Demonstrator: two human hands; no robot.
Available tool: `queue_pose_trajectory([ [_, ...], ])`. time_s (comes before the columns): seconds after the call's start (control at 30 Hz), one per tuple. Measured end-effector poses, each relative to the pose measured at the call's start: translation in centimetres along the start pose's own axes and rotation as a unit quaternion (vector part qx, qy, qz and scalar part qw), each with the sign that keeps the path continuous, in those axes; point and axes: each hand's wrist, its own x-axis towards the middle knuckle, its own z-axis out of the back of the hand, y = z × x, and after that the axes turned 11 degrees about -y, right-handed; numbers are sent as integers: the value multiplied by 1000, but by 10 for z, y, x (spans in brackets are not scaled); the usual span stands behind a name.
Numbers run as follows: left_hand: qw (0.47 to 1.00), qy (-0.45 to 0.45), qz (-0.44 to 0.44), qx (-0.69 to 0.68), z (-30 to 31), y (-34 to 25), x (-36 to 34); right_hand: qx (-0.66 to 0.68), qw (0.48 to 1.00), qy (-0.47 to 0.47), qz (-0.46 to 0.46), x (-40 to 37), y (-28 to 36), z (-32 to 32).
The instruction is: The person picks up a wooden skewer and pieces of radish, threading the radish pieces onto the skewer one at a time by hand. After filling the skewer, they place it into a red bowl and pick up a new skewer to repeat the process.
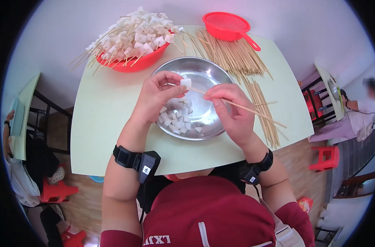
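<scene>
My right fingers (221, 110) are gripping a tan wooden skewer (257, 114), left fingers (176, 92) a white cube (186, 83) — pushing crooked could split it.

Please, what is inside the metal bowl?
White chunks lie in the metal bowl, mostly at the near left; bare metal shows at right. The left hand and right hand cover parts of it, so what lies behind them cannot be seen.
</scene>
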Motion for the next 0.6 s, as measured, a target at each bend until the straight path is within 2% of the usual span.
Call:
queue_pose_trajectory([
  [0.2, 1000, 11, -8, -14, 2, 3, 1, -67, 996, 20, 62, 0, -12, -3],
  [0.6, 1000, -9, -5, -3, -2, 4, 1, -68, 996, 23, 59, -1, -13, 0],
])
